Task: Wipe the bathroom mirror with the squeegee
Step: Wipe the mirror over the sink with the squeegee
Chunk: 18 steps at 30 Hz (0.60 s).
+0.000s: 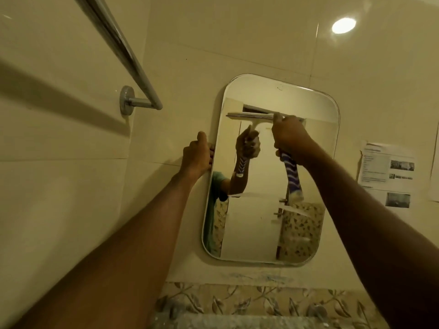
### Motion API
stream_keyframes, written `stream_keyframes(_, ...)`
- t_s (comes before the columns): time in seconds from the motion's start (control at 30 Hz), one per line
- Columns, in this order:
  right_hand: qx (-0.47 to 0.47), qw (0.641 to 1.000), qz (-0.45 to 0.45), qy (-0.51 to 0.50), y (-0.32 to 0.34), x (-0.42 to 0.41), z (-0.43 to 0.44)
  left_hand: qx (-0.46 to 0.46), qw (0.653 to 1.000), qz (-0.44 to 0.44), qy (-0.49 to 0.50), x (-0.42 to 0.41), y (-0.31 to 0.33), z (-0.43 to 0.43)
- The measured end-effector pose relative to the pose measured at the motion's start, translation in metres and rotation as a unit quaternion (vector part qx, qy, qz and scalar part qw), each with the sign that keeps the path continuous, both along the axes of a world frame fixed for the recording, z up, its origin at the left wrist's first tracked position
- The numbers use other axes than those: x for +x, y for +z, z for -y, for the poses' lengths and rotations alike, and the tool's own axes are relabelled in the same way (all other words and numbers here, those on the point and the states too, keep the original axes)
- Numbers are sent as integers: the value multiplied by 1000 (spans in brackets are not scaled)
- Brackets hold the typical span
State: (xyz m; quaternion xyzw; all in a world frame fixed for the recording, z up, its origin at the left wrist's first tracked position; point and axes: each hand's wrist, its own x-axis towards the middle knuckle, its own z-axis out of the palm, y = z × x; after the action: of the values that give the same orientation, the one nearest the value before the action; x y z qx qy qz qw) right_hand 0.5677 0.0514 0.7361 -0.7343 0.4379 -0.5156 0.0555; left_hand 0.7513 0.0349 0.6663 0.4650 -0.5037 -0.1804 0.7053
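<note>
A rounded rectangular mirror [256, 229] hangs on the cream tiled wall. My right hand [288, 136] grips the squeegee [293, 176] by its blue-and-white striped handle. Its blade lies horizontal against the glass in the mirror's upper part, just below the top edge. My left hand [197, 155] clasps the mirror's left edge at mid-height, thumb up on the wall side. The glass reflects my hand, the squeegee, a teal sleeve and a door.
A chrome towel bar [123, 51] juts from the left wall, above and left of the mirror. Printed paper sheets [389, 172] are stuck to the wall right of the mirror. A leaf-patterned tile band [249, 300] runs below it.
</note>
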Motion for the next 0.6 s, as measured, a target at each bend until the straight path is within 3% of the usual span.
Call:
stream_keyframes(0.1,30,1000,-5,-7,-22,7,4,6,999,-26,-47,8,0,5)
stream_keyframes(0.3,172,984,-39,-38,-171,10,-16,5,997,-44,-67,11,0,6)
stream_keyframes(0.37,164,985,-42,-39,-162,6,-21,7,997,-36,-66,12,0,7)
stream_keyframes(0.53,21,999,44,-15,-53,3,0,8,998,-29,-57,14,1,12)
stream_keyframes(0.6,14,998,56,-6,-39,9,7,6,998,-31,-62,14,1,13)
